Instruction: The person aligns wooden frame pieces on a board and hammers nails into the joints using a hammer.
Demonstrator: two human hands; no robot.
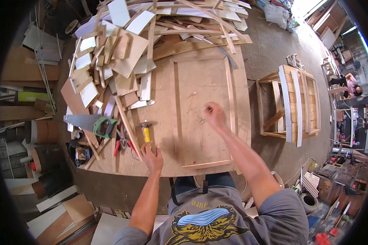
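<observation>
My left hand (pixel 152 158) is closed around the lower end of a hammer (pixel 146 133) with a yellow handle. The hammer's head points away from me, over the tabletop. My right hand (pixel 216 116) is curled and somewhat blurred, above the wooden panel inside a thin rectangular frame (pixel 231 96). Whatever its fingers hold, if anything, is hidden. Several small nails (pixel 202 120) lie on the panel just left of that hand. Left of the hammer are red-handled pliers (pixel 117 147) and a handsaw (pixel 104 127) with a green handle.
A tall heap of wood offcuts (pixel 129 53) covers the table's far and left parts. One long strip (pixel 127 127) lies beside the hammer. On the floor to the right stands a slatted wooden frame (pixel 300 104). A person in pink (pixel 351 85) is at the far right.
</observation>
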